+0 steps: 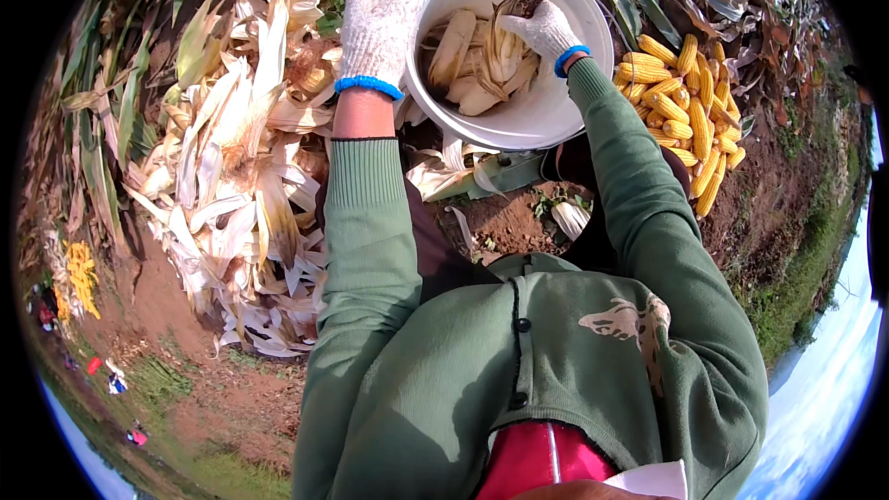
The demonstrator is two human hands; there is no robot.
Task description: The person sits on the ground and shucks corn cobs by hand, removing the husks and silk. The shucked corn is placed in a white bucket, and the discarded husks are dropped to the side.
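A white bucket (604, 32) stands in front of me, holding several corn ears in dry husks (454, 44). My right hand (544, 30), in a pale knitted glove with a blue band at the wrist, reaches inside it. The fingers are closed on an unpeeled corn ear (506, 56) with a dark end pointing up. At the bucket's left rim is my left hand (384, 18), gloved the same way. It is closed against the rim, with its fingertips mostly hidden.
Stripped husks (245, 176) make a large heap on the left. Husked yellow corn cobs (690, 111) lie piled right of the bucket. Dry stalks (102, 102) rise at the far left. A second yellow corn pile (81, 276) and small distant figures appear at the left edge.
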